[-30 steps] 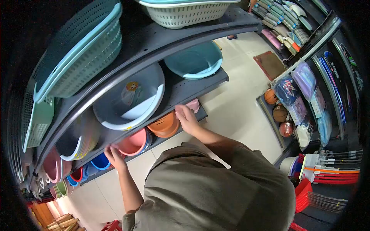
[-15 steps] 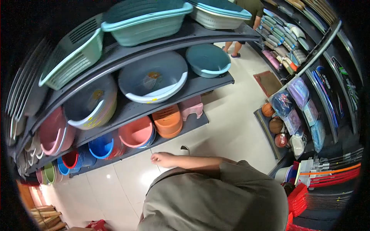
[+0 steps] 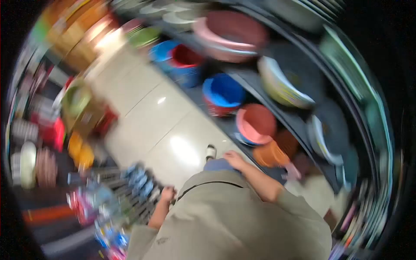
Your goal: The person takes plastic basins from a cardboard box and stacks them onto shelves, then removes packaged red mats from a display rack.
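Shirt (image 3: 225, 216) up closest, grey-olive, on the near side of the pink bucket (image 3: 256, 124). Right hand (image 3: 235, 160) just nearer than that bucket, on or just over blue-grey legwear (image 3: 219, 165), can't tell which. Fingers loosely bent, too smeared to tell whether apart or together. Left hand (image 3: 168, 193) well left of the bucket, fingers curled, near some blurry blue-grey items (image 3: 141, 180); honestly can't tell if clamped on anything. Black-and-white shoe (image 3: 211, 152) left of the bucket, over pale floor tiles (image 3: 143, 112).

Pink bucket itself on the low shelf, orange plastic stools (image 3: 273, 154) just beside it on the right, blue bucket (image 3: 224, 89) just beside on the left, then a red bucket (image 3: 186, 56) past that. Above the pink bucket, white-rimmed washbasin (image 3: 281, 84), with a pink washbasin (image 3: 234, 32) farther left. Way beyond, green bucket (image 3: 144, 37), pretty blurred.
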A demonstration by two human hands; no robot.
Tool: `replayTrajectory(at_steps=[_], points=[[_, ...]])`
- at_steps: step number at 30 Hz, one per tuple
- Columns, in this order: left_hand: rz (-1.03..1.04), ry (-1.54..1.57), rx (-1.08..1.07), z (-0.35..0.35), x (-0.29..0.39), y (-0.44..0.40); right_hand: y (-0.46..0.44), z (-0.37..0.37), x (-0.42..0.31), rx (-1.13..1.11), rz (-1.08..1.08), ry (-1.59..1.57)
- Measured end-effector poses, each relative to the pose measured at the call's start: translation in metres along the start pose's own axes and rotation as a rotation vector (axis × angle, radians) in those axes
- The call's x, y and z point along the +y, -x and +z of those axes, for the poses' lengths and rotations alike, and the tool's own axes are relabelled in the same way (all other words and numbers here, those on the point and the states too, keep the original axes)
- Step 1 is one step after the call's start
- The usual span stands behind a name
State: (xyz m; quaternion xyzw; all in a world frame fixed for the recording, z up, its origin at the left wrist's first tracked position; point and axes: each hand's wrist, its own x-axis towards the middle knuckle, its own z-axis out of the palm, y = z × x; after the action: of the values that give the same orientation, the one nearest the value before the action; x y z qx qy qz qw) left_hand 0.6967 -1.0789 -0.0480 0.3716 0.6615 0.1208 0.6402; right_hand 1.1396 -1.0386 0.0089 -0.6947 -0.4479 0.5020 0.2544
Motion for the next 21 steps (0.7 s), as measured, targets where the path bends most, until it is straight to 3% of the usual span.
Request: replayTrajectory(at_steps=[1, 2, 3, 5, 7, 10, 12, 13, 15, 17, 19, 21], points=[[-0.074, 0.220, 0.124, 0.014, 0.029, 0.021, 0.009, -0.013, -0.050, -0.069, 0.149, -0.078], [-0.092, 0.223, 0.125, 0.014, 0.043, 0.030, -0.008, -0.011, -0.038, -0.004, -0.043, 0.092], [-0.034, 0.217, 0.192, 0.015, 0.040, 0.028, -0.030, -0.009, -0.027, -0.047, 0.098, 0.091], [0.017, 0.248, 0.283, 0.019, 0.039, 0.026, -0.107, -0.005, 0.071, -0.043, 0.050, 0.148], [0.010, 0.132, 0.369, 0.011, 0.029, 0.020, -0.137, -0.014, 0.055, -0.308, 0.026, 0.416], [-0.097, 0.188, 0.428, -0.005, 0.035, 0.026, -0.195, -0.011, 0.054, -0.262, -0.090, 0.599], [-0.175, 0.143, 0.415, -0.019, 0.031, 0.022, -0.229, -0.017, 0.008, -0.602, -0.327, 0.868], [-0.249, 0.068, 0.370, -0.024, 0.032, 0.018, -0.248, -0.016, -0.016, -0.616, -0.355, 0.876], [-0.323, 0.118, 0.445, -0.029, 0.056, 0.019, -0.286, -0.004, -0.059, -0.512, 0.051, 0.588], [-0.390, 0.124, 0.381, -0.042, 0.074, 0.006, -0.329, 0.005, -0.092, -0.512, -0.005, 0.525], [-0.441, 0.354, 0.413, -0.048, 0.075, -0.019, -0.378, 0.010, -0.104, -0.494, -0.070, 0.389], [-0.432, 0.445, 0.422, -0.060, 0.087, -0.043, -0.436, 0.020, -0.108, -0.491, 0.037, 0.501]])
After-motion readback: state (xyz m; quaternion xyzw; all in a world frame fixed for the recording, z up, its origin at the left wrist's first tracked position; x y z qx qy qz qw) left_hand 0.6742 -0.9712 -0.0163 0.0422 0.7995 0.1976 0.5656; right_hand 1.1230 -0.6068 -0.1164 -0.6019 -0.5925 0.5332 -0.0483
